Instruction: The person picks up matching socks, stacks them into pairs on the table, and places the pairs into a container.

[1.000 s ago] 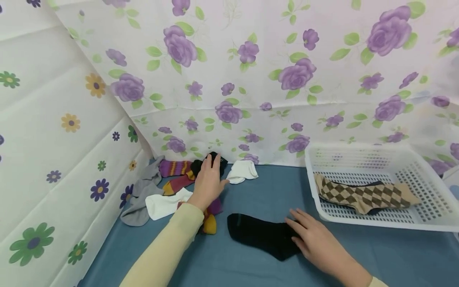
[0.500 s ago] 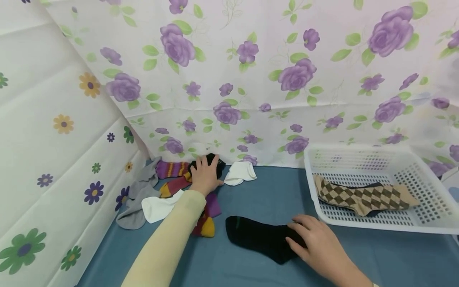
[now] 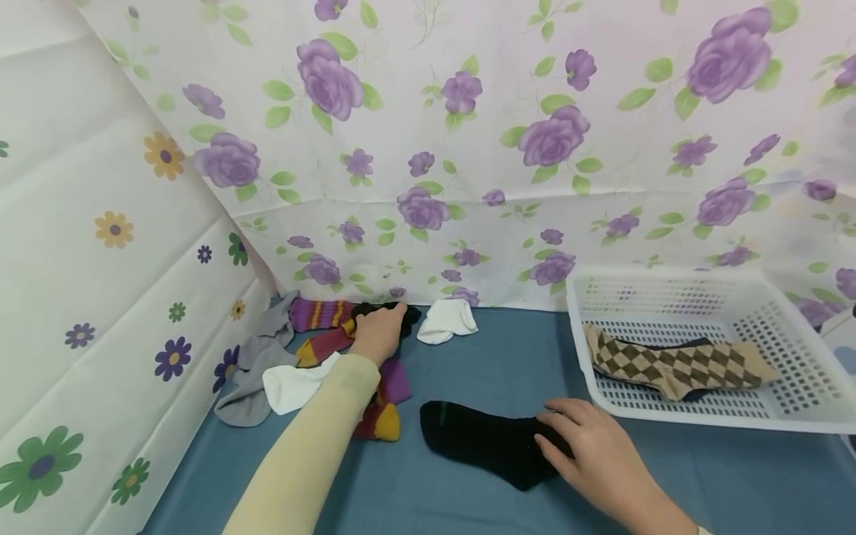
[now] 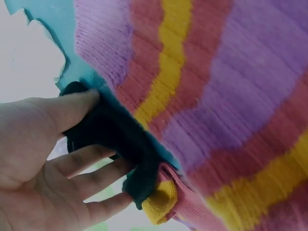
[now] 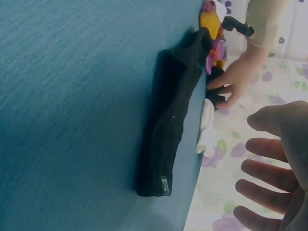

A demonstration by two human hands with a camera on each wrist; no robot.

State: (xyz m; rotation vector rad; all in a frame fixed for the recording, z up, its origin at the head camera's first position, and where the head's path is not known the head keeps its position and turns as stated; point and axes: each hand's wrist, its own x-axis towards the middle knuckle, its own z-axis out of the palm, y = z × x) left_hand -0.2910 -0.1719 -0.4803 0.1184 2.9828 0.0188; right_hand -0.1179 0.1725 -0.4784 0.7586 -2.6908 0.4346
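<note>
At the back left, my left hand [image 3: 379,334] grips a bunched black sock [image 4: 113,127]; in the left wrist view, thumb and fingers lie on either side of the cloth. A striped purple, red and yellow sock [image 4: 192,86] fills much of that view beside the hand. My right hand [image 3: 595,453] hovers over one end of another black sock [image 3: 475,438], which lies flat on the blue cloth. Its fingers [image 5: 269,171] are loosely bent and hold nothing. That sock shows a small label [image 5: 165,184] at one end in the right wrist view.
A white plastic basket [image 3: 709,423] at the right holds a brown and beige argyle sock [image 3: 682,365] over a dark one. Grey socks [image 3: 250,386], white socks [image 3: 446,321] and striped socks [image 3: 321,314] lie around the left arm. Flowered sheets [image 3: 508,148] hang behind and left.
My left hand has come down onto the bunched black sock and its fingers have curled in. The right hand has shifted slightly over the end of the flat black sock.
</note>
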